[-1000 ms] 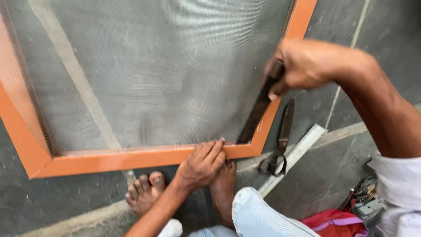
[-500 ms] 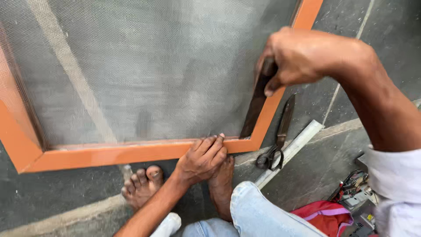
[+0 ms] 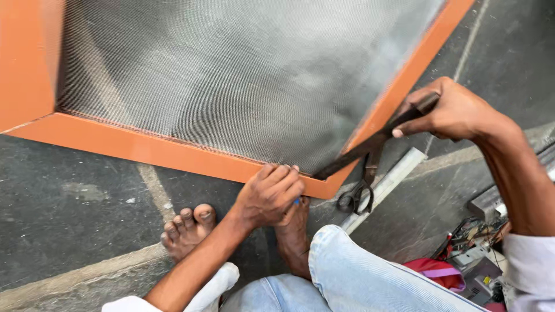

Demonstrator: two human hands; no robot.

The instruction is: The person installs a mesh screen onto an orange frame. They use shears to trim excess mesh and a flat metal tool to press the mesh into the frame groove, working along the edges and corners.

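Observation:
An orange metal frame (image 3: 156,149) filled with fine grey wire mesh (image 3: 248,75) lies on the dark floor. My left hand (image 3: 270,195) rests on the frame's near rail close to its corner, fingers curled, with a small blue thing just showing under them. My right hand (image 3: 448,111) is shut on the handle of a long dark flat tool (image 3: 370,147). The tool's blade slants down to the left, its tip touching the mesh at the frame's corner.
Black scissors (image 3: 361,188) lie on the floor beside the frame's corner, next to a pale metal strip (image 3: 386,184). My bare feet (image 3: 188,228) and jeans-clad knee (image 3: 358,271) are below. A red bag (image 3: 436,271) and small tools lie at the lower right.
The view has shifted, so the frame now sits higher and tilted. My right hand has swung out to the right and lowered the tool to a flatter slant. My left hand stays at the corner.

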